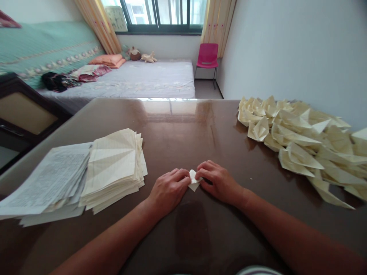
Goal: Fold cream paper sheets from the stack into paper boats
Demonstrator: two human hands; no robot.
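Observation:
Between my two hands a small folded piece of cream paper (194, 186) rests on the brown table, one pointed corner toward me. The fingertips of my left hand (171, 188) pinch its left edge. From the other side, the curled fingers of my right hand (215, 178) grip its right edge. Parts of the paper are hidden under the fingers. To the left lies a thick stack of cream paper sheets (113, 164), the top one creased. On the right is a large heap of folded paper boats (301, 137).
Printed sheets (51, 179) lie beside the cream stack, at the left of the glossy table (172, 137). Beyond the table's far edge are a bed (160, 78) and a pink chair (208, 57). A white wall (286, 49) runs along the right.

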